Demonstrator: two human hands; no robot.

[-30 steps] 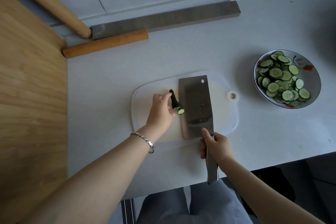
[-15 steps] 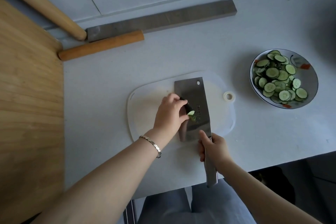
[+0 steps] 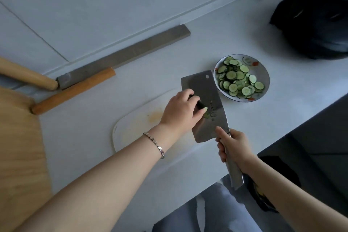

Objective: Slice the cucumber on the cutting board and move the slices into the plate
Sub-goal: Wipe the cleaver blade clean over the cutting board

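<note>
One small cucumber stub (image 3: 200,104) to deal with: your left hand (image 3: 178,111) pinches it against the flat of the cleaver (image 3: 203,88), right of the bare cutting board (image 3: 135,124). Your right hand (image 3: 235,147) is wrapped round the handle. The stub is probably light, wet and slippery, so hold the dark skin. The plate (image 3: 263,73) sits far right on the desk.

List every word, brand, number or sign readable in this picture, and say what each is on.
Cleaver blade: a column of engraved marks and a round stamp beside the cucumber stub, too blurred to read.
Plate: painted pattern only, no text.
Nothing else carries writing.
</note>
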